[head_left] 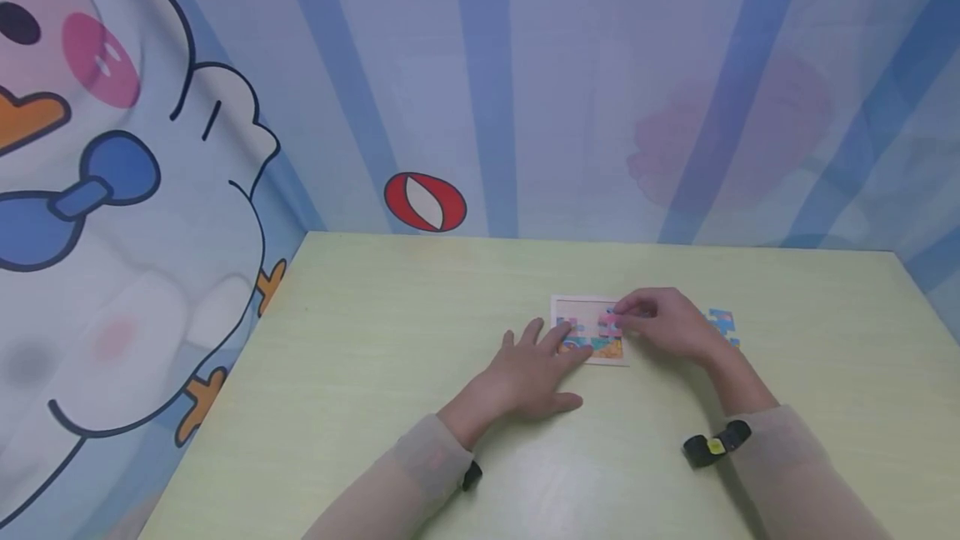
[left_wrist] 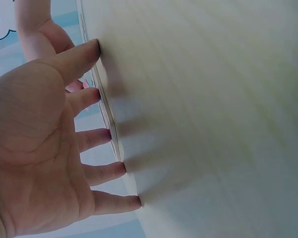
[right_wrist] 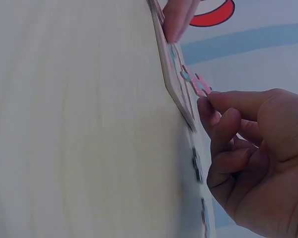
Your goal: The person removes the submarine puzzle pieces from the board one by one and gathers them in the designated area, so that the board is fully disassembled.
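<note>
While the left hand [head_left: 528,377] is splayed out over the near-left part of a little jigsaw tray [head_left: 585,307], the right hand [head_left: 669,323] has a pink puzzle piece [head_left: 610,325] pinched between thumb and index finger at the tray's right side. Left fingers are straight and spread wide, not wrapped around anything; a couple reach across the tray in the head view. On the right hand the other fingers are curled in toward the palm, pretty easy to see from the right wrist camera. That view also shows some light blue on the piece, and it's tipped at an angle by the tray. Can't tell if it's actually touching anything in there, tbh.

Tray lies flat on a pale yellowish table [head_left: 360,357]. Along its near side there's a strip of orange and teal pieces [head_left: 606,347], and pale backing shows at the far end. Some loose blue pieces [head_left: 722,321] sit on the table just past the right hand, partly hidden by it. Both sleeves [head_left: 435,461] are light beige, with a black wristband [head_left: 701,451] on the right. Behind it all is a blue-striped backdrop [head_left: 562,90] with a red-and-white ball [head_left: 425,202] printed on it.
</note>
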Motion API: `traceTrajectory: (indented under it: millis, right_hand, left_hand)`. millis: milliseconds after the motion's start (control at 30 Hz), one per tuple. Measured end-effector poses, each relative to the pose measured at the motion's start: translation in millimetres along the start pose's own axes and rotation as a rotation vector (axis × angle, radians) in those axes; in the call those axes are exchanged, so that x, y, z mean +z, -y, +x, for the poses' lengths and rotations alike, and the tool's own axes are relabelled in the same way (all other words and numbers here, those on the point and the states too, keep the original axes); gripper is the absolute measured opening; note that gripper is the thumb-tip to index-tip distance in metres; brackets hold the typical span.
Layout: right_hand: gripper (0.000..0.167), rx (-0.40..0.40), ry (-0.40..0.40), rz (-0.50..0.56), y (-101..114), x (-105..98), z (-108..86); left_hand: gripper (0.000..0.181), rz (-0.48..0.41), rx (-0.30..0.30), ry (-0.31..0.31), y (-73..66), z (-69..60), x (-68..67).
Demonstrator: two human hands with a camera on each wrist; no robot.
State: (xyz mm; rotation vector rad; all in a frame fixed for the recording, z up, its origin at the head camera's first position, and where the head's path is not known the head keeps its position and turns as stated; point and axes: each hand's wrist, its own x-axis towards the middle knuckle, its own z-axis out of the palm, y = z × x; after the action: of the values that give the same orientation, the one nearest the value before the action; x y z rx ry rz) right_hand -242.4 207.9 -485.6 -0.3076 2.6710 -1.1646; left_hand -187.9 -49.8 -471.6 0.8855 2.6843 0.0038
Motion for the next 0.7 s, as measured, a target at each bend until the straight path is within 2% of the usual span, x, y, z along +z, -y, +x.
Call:
traceTrajectory:
  millis: [200, 400, 700]
  right_hand:
    - [0.022, -0.003, -0.03, -0.015, -14, -19, -14.9]
    - [0.028, 0.053, -0.034, -0.023, -27, -37, -32.0]
    - [0.028, 0.063, -0.019, -0.013, -43, -48, -47.1]
  left_hand:
    - [0.072, -0.01, -0.007, 0.004, -0.2, -1.2, -1.3]
    - [0.071, -0.028, -0.008, 0.001, 0.4, -1.5, -0.6]
    - [0.071, -0.031, 0.001, -0.006, 0.1, -1.3, 1.1]
